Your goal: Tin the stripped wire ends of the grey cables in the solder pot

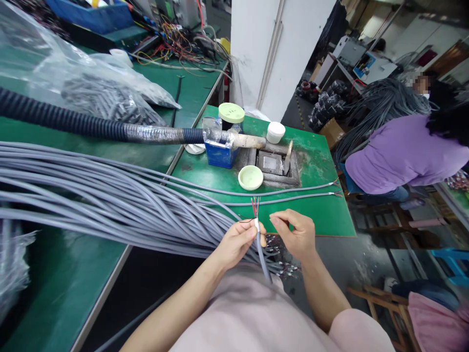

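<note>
My left hand [238,240] pinches a grey cable [261,254] near its stripped end, where a white band sits. Thin coloured wires [255,206] fan upward from that end, and one dark wire bends left over my fingers. Just right of the wires is my right hand [296,232], thumb and forefinger close together, their tips not touching the cable; whether anything small is between them I cannot make out. Two more grey cables [293,199] lie across the green table [318,215] beyond my hands. A thick bundle of grey cables [120,205] comes in from the left.
A square metal pot [270,163] with a scraper [287,159] is set in the table. Around it are a pale green dish [250,177], a white jar [275,132], a blue box [221,154] and a black hose [88,124]. A person in purple [403,151] sits at the right.
</note>
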